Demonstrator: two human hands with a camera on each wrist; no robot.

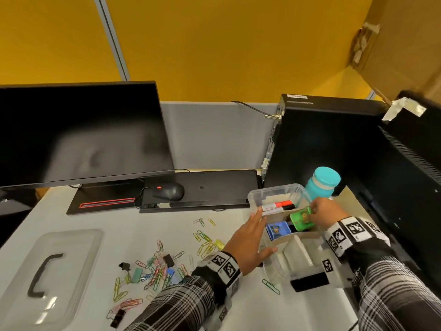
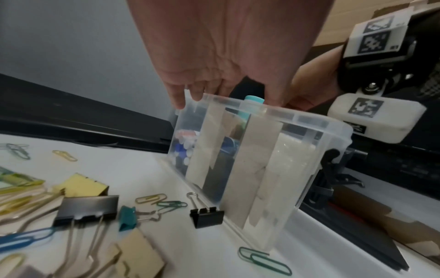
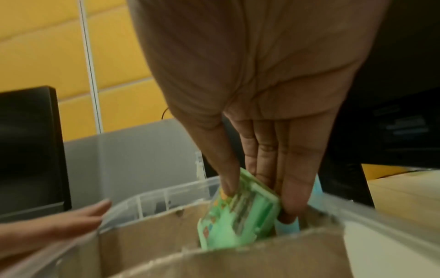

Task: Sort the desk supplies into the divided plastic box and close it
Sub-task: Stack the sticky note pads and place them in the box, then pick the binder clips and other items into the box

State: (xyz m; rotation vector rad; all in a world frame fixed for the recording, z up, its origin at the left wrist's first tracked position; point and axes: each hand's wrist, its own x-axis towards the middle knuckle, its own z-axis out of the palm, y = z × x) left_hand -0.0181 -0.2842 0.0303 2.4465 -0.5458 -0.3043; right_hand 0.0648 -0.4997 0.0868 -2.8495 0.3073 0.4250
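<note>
The clear divided box stands on the desk with cardboard dividers inside. My right hand pinches a small green box between thumb and fingers and holds it tilted over a middle compartment, partly down between the dividers. A blue box sits in the compartment beside it, and markers lie in the far one. My left hand rests flat against the box's left wall, fingers straight at the rim. The clear lid with its black handle lies far left.
Coloured paper clips and black binder clips are scattered on the desk left of the box. A teal bottle stands just behind it. A monitor, mouse, keyboard and PC tower line the back.
</note>
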